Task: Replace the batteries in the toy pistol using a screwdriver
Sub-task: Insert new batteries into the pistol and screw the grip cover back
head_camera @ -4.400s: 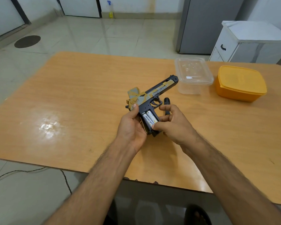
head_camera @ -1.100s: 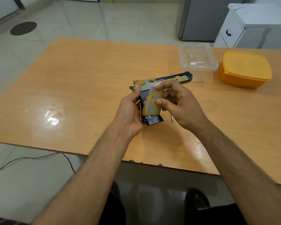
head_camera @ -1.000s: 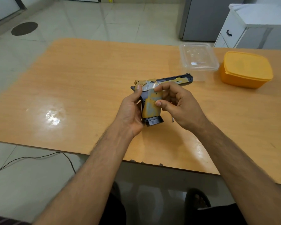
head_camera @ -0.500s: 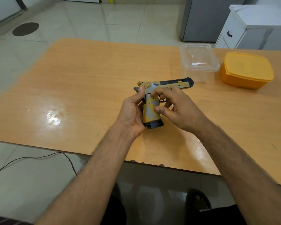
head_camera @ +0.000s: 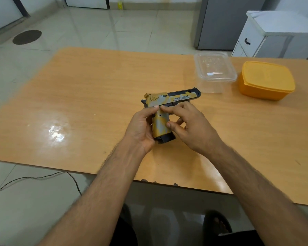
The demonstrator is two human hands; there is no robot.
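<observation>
A yellow, grey and black toy pistol [head_camera: 169, 99] is held above the middle of the wooden table [head_camera: 89, 96], barrel pointing right. My left hand [head_camera: 140, 126] grips the back of the grip, thumb on its upper edge. My right hand [head_camera: 188, 125] pinches the yellow grip cover [head_camera: 161, 126] from the right, index finger along its top and thumb on its side. The cover hides the batteries. The screwdriver is hidden behind my right hand.
A clear plastic container [head_camera: 214, 71] and an orange lidded box [head_camera: 266, 80] stand at the table's far right. A white cabinet [head_camera: 274, 34] and a grey appliance [head_camera: 222, 22] are behind. A cable [head_camera: 34, 178] lies on the floor at left.
The open battery bay with batteries showing is now covered by the yellow grip cover. My right hand's fingers have shifted along the cover, and the pistol has turned flatter toward me.
</observation>
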